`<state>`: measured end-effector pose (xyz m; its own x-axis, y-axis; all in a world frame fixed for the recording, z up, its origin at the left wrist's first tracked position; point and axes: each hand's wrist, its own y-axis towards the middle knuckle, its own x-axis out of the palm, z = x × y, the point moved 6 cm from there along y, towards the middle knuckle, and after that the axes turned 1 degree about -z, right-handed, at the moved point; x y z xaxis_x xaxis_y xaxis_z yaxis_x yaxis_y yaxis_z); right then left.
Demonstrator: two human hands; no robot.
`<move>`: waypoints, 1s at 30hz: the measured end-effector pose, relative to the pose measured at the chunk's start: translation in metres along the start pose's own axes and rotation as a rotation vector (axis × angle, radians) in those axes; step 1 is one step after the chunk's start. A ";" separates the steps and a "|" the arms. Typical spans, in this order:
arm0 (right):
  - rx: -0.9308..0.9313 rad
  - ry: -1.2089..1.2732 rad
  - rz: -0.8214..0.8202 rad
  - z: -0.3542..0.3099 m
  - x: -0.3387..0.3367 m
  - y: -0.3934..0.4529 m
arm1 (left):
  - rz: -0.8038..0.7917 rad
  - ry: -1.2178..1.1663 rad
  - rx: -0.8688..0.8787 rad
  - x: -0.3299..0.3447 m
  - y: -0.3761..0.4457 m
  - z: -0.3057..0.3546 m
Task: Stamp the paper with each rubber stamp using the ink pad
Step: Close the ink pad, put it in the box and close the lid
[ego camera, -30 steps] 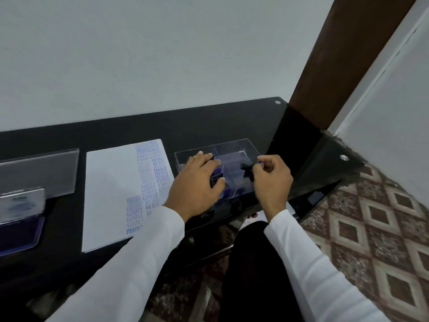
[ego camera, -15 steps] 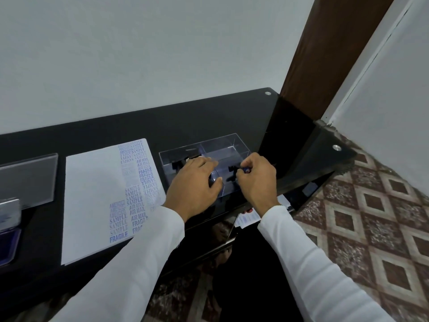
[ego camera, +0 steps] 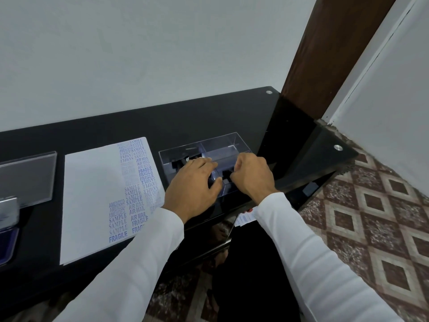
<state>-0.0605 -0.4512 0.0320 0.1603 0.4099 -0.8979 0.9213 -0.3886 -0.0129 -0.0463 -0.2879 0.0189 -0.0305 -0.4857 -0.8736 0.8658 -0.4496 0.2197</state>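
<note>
Black tabletop (ego camera: 209,117): your left hand (ego camera: 192,184) rests flat on the clear stamp box (ego camera: 222,145), right hand (ego camera: 251,175) pinching a stamp (ego camera: 226,174) inside, paper (ego camera: 92,194) leftward.

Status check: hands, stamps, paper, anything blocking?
Left hand flat on clear stamp box. Right hand pinching a black stamp inside. Paper part-stamped, ink pad far left. Nothing blocking.
</note>
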 end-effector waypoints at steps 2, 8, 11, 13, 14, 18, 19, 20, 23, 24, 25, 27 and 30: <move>0.012 -0.044 0.001 -0.002 0.000 0.000 | 0.001 -0.001 0.000 0.000 0.001 0.000; -0.006 -0.165 0.068 -0.009 0.000 0.000 | 0.003 0.013 0.005 0.001 0.000 -0.001; -0.015 -0.197 0.087 -0.013 0.000 0.001 | 0.001 0.015 0.010 0.001 0.000 -0.001; -0.018 -0.201 0.096 -0.014 0.001 0.001 | 0.001 0.020 0.016 0.001 0.000 -0.001; -0.023 -0.203 0.105 -0.015 0.002 0.001 | 0.002 0.022 0.016 0.001 0.000 0.000; -0.102 -0.272 0.167 -0.019 0.003 0.000 | 0.003 0.029 0.010 0.002 0.000 -0.001; -0.124 -0.268 0.190 -0.019 0.003 0.000 | 0.000 0.026 0.007 0.002 0.000 -0.001; -0.145 -0.248 0.207 -0.018 0.005 -0.001 | -0.001 0.023 0.005 0.002 0.000 -0.001; -0.196 -0.125 0.205 -0.013 0.012 -0.007 | -0.005 0.022 0.000 0.002 0.000 -0.001; -0.208 -0.091 0.211 -0.011 0.013 -0.008 | -0.007 0.022 -0.003 0.002 0.000 -0.001; -0.218 -0.065 0.215 -0.009 0.013 -0.010 | -0.007 0.022 -0.005 0.002 0.000 -0.001; -0.238 -0.050 0.207 -0.009 0.014 -0.012 | -0.003 0.025 -0.008 0.002 0.000 0.000; -0.254 -0.087 0.206 -0.010 0.016 -0.015 | -0.010 0.020 -0.016 0.002 0.000 -0.001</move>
<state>-0.0684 -0.4310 0.0225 0.3313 0.2682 -0.9046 0.9334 -0.2333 0.2727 -0.0459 -0.2886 0.0165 -0.0295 -0.4658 -0.8844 0.8731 -0.4427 0.2040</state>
